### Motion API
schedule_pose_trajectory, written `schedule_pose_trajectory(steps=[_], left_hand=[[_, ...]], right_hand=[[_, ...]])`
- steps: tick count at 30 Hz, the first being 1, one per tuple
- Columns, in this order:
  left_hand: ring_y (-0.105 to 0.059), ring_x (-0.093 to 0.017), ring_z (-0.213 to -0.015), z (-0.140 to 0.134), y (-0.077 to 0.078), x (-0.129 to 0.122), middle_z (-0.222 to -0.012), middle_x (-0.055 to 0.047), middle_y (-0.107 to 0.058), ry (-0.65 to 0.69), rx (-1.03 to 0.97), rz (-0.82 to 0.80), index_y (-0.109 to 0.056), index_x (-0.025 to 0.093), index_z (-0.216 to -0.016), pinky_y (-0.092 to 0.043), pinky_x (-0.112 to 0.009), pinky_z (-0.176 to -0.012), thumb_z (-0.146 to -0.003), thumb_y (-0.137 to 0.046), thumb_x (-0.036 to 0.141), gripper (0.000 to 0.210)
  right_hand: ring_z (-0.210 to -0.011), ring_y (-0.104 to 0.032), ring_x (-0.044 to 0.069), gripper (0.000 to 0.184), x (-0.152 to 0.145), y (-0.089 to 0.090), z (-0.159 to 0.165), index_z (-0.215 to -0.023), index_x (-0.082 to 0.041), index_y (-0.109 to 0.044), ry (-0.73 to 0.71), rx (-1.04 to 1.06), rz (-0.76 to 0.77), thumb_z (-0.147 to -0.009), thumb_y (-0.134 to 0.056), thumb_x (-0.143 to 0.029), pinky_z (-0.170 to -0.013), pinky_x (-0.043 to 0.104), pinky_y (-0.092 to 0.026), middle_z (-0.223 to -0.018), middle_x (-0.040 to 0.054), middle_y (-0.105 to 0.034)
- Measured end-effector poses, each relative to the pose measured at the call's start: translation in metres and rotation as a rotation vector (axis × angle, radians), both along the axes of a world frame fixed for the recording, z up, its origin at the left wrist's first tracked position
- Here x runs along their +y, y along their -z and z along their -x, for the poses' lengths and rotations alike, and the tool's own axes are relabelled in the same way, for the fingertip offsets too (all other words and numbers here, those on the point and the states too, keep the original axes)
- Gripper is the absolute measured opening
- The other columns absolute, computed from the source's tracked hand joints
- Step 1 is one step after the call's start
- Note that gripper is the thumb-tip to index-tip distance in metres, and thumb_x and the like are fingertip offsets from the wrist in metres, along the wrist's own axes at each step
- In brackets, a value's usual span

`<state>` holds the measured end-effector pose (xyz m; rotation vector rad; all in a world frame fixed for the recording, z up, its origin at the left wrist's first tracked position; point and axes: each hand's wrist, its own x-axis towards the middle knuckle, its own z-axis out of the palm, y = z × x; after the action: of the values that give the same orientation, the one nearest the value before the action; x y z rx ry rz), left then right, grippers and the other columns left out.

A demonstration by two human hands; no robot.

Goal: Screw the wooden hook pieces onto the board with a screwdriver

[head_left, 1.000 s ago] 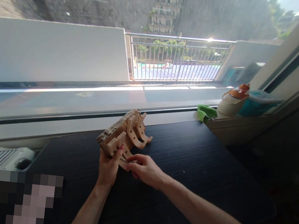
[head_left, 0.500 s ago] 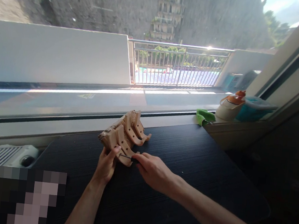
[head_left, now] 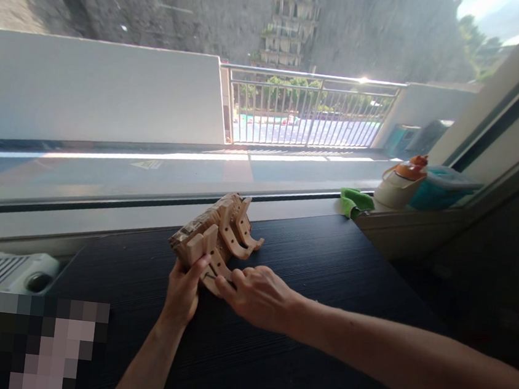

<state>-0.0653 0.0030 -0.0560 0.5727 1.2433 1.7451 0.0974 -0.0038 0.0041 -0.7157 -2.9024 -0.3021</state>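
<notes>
A wooden model (head_left: 205, 223) with a rough block body and several curved, drilled side pieces is tilted up over the dark table. My left hand (head_left: 183, 288) is closed round its near lower end, the thumb pressed on one curved piece. In my right hand (head_left: 261, 294) is a screwdriver (head_left: 210, 275); only its thin metal shaft shows, since the fingers cover the handle. The shaft's tip meets the curved piece close to my left thumb, by a hole. Whether a screw sits there is too small to tell.
The black table (head_left: 309, 255) reaches to a window sill. On the sill are a green cloth (head_left: 355, 203), a cream bottle with an orange top (head_left: 398, 187) and a teal container (head_left: 443, 189). A white slatted appliance (head_left: 5, 271) stands at the left, with a pixelated patch below it.
My right hand has turned over and shifted slightly left, its forearm now higher, and the screwdriver handle has gone out of sight. The model has tipped slightly; my left hand keeps its hold.
</notes>
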Motion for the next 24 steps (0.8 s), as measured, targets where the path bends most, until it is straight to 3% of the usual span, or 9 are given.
schedule_pose_trajectory(steps=[3,9,11,15,17,21,24], left_hand=[[-0.062,-0.019,-0.092,0.000,0.002,0.002,-0.098,-0.002,-0.068,-0.024,-0.003,-0.010,-0.063,0.020,-0.108,-0.045,-0.033,-0.087,-0.053,-0.080,0.031,0.058],[-0.063,-0.018,-0.087,-0.002,0.005,0.003,-0.097,-0.003,-0.068,-0.041,0.018,-0.031,-0.063,0.019,-0.105,-0.047,-0.033,-0.084,-0.054,-0.080,0.030,0.055],[-0.063,-0.018,-0.087,-0.002,0.005,0.002,-0.097,-0.002,-0.068,-0.047,0.026,-0.031,-0.063,0.020,-0.105,-0.047,-0.033,-0.082,-0.054,-0.079,0.029,0.054],[-0.063,-0.018,-0.084,-0.003,0.002,0.001,-0.095,-0.002,-0.068,-0.052,0.011,-0.011,-0.064,0.020,-0.105,-0.048,-0.033,-0.082,-0.054,-0.080,0.028,0.055],[-0.063,-0.017,-0.083,-0.003,0.000,0.001,-0.094,-0.002,-0.069,-0.053,0.000,-0.006,-0.064,0.019,-0.104,-0.048,-0.032,-0.082,-0.052,-0.081,0.028,0.054],[-0.062,-0.015,-0.085,-0.004,0.000,0.001,-0.095,0.000,-0.069,-0.077,-0.010,-0.006,-0.064,0.021,-0.104,-0.047,-0.030,-0.083,-0.051,-0.081,0.027,0.056],[-0.062,-0.015,-0.085,-0.003,0.000,0.002,-0.097,0.000,-0.069,-0.073,-0.017,0.005,-0.064,0.021,-0.104,-0.047,-0.029,-0.082,-0.051,-0.081,0.027,0.056]], right_hand=[[-0.068,-0.062,0.017,0.029,0.003,0.008,0.003,-0.113,-0.015,-0.056,0.068,0.123,0.167,-0.092,-0.036,-0.016,-0.056,0.027,-0.043,-0.084,0.0075,-0.065],[-0.077,-0.064,0.014,0.032,0.005,0.032,0.008,-0.106,-0.020,-0.067,0.436,0.681,0.826,-0.090,-0.043,-0.034,-0.066,0.022,-0.044,-0.089,0.0033,-0.071],[-0.081,-0.064,0.014,0.032,0.003,0.032,0.008,-0.102,-0.019,-0.068,0.461,0.732,0.898,-0.089,-0.043,-0.033,-0.069,0.023,-0.045,-0.092,0.0032,-0.071],[-0.082,-0.065,0.019,0.036,-0.002,0.016,0.003,-0.116,-0.020,-0.059,0.431,0.537,0.686,-0.083,-0.051,-0.031,-0.071,0.028,-0.045,-0.092,0.0040,-0.071],[-0.077,-0.066,0.020,0.038,-0.004,0.006,0.001,-0.119,-0.018,-0.053,0.301,0.371,0.510,-0.082,-0.051,-0.025,-0.065,0.028,-0.044,-0.091,0.0048,-0.070],[-0.070,-0.064,0.019,0.028,0.001,-0.005,0.000,-0.107,-0.011,-0.055,-0.010,0.094,0.166,-0.091,-0.031,-0.010,-0.055,0.029,-0.040,-0.083,0.0079,-0.067],[-0.069,-0.063,0.019,0.030,0.009,0.001,0.000,-0.109,-0.008,-0.053,-0.110,0.050,0.062,-0.092,-0.028,-0.010,-0.056,0.029,-0.041,-0.080,0.0095,-0.066]])
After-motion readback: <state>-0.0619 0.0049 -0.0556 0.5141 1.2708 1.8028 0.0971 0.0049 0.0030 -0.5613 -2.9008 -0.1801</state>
